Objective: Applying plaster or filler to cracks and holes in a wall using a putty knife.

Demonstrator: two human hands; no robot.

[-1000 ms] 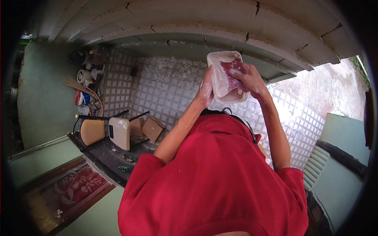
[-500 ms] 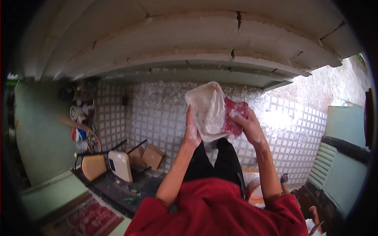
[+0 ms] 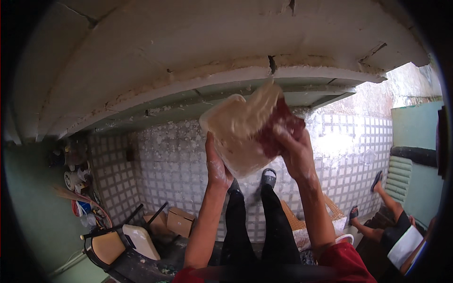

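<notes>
My left hand (image 3: 218, 167) grips the near left side of a shallow, off-white plastic tub (image 3: 226, 122), its thumb up along the wall. The tub is tilted and smeared with pale paste. In my right hand (image 3: 302, 158) is a red flat scraper (image 3: 291, 123), held at the tub's right side with the thumb on its face. A thick mass of white paste (image 3: 262, 108) rises along the scraper's left edge, blurred by motion. Whether the scraper touches the tub floor is hidden. White smears mark both wrists.
A cracked, rough-edged ledge (image 3: 203, 82) spans the top, close beyond the tub. The tiled floor (image 3: 179, 160) is spattered white. Chairs (image 3: 107, 246), a cardboard box (image 3: 180, 221) and clutter stand left. At the lower right are a person's bare legs (image 3: 389, 203) and a tan, openwork piece (image 3: 293, 217).
My view has tipped, showing more of my legs and the other person. The tub has moved slightly left and its tilt has changed. The scraper has lifted paste toward the tub's far edge.
</notes>
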